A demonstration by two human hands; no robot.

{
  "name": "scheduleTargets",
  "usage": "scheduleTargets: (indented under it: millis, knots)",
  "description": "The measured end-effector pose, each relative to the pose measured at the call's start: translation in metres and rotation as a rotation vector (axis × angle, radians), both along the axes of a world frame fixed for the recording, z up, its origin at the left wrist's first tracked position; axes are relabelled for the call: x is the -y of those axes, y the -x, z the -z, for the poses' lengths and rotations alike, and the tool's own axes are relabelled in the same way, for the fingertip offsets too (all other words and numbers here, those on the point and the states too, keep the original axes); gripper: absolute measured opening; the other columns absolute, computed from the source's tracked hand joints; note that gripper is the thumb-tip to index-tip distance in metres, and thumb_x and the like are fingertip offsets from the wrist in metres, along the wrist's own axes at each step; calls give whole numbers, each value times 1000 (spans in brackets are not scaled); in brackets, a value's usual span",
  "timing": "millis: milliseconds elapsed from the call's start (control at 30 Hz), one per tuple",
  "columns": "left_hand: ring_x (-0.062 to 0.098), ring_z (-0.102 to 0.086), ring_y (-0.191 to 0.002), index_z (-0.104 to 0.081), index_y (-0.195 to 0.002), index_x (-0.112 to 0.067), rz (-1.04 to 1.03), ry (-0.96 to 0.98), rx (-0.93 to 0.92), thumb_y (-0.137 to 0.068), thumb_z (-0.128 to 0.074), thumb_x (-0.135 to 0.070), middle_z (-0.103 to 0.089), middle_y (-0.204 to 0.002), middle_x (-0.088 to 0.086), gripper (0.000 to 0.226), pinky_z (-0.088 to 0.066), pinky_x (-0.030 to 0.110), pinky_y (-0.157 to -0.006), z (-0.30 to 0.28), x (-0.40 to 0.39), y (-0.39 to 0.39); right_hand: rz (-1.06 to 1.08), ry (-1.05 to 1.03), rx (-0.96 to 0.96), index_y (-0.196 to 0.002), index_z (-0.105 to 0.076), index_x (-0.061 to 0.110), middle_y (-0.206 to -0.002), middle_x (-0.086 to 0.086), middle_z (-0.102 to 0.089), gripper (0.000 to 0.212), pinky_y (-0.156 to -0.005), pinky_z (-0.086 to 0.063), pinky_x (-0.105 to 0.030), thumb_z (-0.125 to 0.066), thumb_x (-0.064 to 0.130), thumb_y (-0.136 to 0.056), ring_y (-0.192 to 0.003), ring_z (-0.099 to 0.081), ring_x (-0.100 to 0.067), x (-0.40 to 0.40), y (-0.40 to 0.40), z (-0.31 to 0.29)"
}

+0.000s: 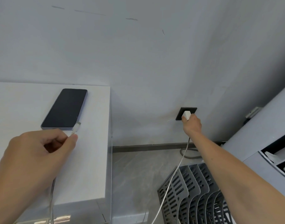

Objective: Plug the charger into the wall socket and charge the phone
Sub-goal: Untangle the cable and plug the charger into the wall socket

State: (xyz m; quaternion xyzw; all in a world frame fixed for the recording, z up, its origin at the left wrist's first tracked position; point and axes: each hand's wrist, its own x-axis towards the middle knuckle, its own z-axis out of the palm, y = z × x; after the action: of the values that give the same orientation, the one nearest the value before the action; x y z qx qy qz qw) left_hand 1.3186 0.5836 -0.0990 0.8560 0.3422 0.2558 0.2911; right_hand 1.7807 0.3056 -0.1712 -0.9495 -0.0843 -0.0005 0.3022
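A dark phone (66,108) lies face up on the white table (93,143) at the left, its screen black. My left hand (33,156) pinches the white cable's plug end (76,128) right beside the phone's near corner. Low on the wall sits a black wall socket (181,113). My right hand (192,124) grips the white charger (186,115) and holds it against that socket. The white cable (171,178) hangs from the right hand down to the floor; whether the prongs are fully in is hidden.
A grey slotted file rack (195,196) stands on the floor below my right arm. A grey cabinet (268,135) with open shelves fills the right side. A dark cord (189,156) loops along the baseboard. The table's edge drops off at the centre.
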Motion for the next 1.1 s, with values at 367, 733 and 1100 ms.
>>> scheduleTargets:
  millis: [367,733,1100]
  knots:
    - [13,-66,-61,-81,-112,-41,-23,32,-18,-93,-63,-84,-74,-70,-13,50,-63,43,-49,21,-14,8,-6,38,-5,-124,-58,-10,-125,-33,-66,46,-83,-53,-42,-58,32,-105,-112,-66,-46,-1,-8,-1]
    - [16,-64,-61,-82,-105,-44,-9,54,24,-90,-59,-89,-71,-66,-11,52,-60,37,-55,-9,13,-2,-27,66,3,-121,-60,-9,-120,-33,-67,46,-74,-44,-37,-60,34,-104,-108,-66,-47,-2,-17,-3]
    - [25,-63,-60,-78,-82,-32,-40,114,120,-94,-77,-49,-71,-65,-10,22,-54,40,-65,-54,51,-14,-49,132,-57,-134,-51,-8,-130,-32,-60,63,-83,-46,-42,-59,46,-102,-118,-58,-48,1,-8,-15]
